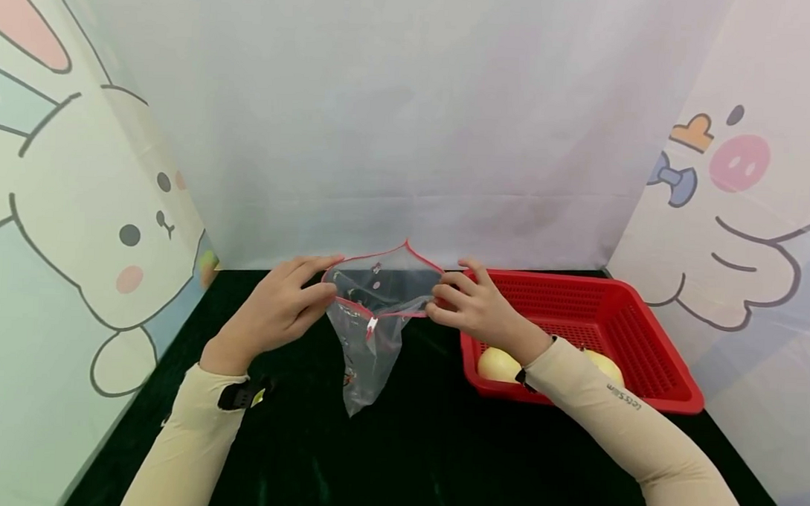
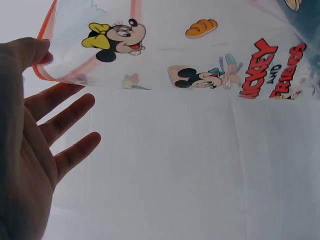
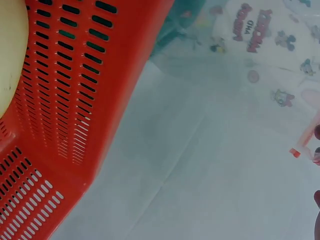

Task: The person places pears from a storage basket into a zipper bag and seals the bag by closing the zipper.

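Observation:
A clear zip bag (image 1: 367, 371) with red edging and a small white slider hangs above the dark cloth, its mouth spread wide. My left hand (image 1: 276, 308) pinches the left end of the rim between thumb and fingers. At the opposite end, my right hand (image 1: 473, 307) grips the rim beside the basket. Cartoon prints and lettering show on the bag (image 2: 165, 55) in the left wrist view, where the other fingers of my left hand (image 2: 47, 135) stretch away from it. Only fingertips of the right hand enter the right wrist view, at its edge.
A red slotted plastic basket (image 1: 649, 358) stands to the right, under my right forearm. Inside it lie pale yellow round items, one (image 1: 498, 365) left of the forearm and another (image 1: 605, 366) right of it. Pale cartoon-printed walls (image 1: 410, 119) enclose the dark green cloth (image 1: 438, 463).

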The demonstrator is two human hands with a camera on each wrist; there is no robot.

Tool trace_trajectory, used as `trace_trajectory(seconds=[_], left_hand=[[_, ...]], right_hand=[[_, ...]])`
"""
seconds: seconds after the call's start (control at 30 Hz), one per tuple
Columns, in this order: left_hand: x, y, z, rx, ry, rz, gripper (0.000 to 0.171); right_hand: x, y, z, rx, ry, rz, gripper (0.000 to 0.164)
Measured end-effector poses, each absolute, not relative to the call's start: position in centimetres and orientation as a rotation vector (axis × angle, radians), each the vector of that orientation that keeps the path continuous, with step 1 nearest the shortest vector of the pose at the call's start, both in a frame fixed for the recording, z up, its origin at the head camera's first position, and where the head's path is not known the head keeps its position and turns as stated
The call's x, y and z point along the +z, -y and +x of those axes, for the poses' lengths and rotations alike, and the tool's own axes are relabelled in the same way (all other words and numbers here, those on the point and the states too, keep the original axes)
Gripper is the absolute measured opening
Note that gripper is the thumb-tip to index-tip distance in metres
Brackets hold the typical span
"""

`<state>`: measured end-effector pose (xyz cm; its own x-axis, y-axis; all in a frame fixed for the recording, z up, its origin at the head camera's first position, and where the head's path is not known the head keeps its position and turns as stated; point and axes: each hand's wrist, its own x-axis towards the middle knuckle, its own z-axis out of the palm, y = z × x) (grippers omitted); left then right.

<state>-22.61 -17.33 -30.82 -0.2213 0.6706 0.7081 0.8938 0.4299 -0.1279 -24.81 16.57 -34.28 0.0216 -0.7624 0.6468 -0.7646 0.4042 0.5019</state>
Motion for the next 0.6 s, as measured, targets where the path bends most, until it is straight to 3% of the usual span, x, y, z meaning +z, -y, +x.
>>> trace_trajectory(seconds=[0.2, 0.4, 0.6], left_hand=[[-30.2, 17.8, -22.3, -0.384, 1.983, -1.304, 0.035], [-30.6, 17.5, -22.2, -0.322, 2.001, -1.325, 0.04], [-31.8, 16.4, -22.6, -0.294, 2.013, -1.379, 0.042]], right_hand=[[-35.3, -16.1, -24.4, -0.066, 1.748, 1.354, 0.012], [-35.9, -15.7, -23.5, -0.174, 1.924, 1.412, 0.038], [-36.3, -15.4, -22.5, -0.244, 2.171, 1.527, 0.035]])
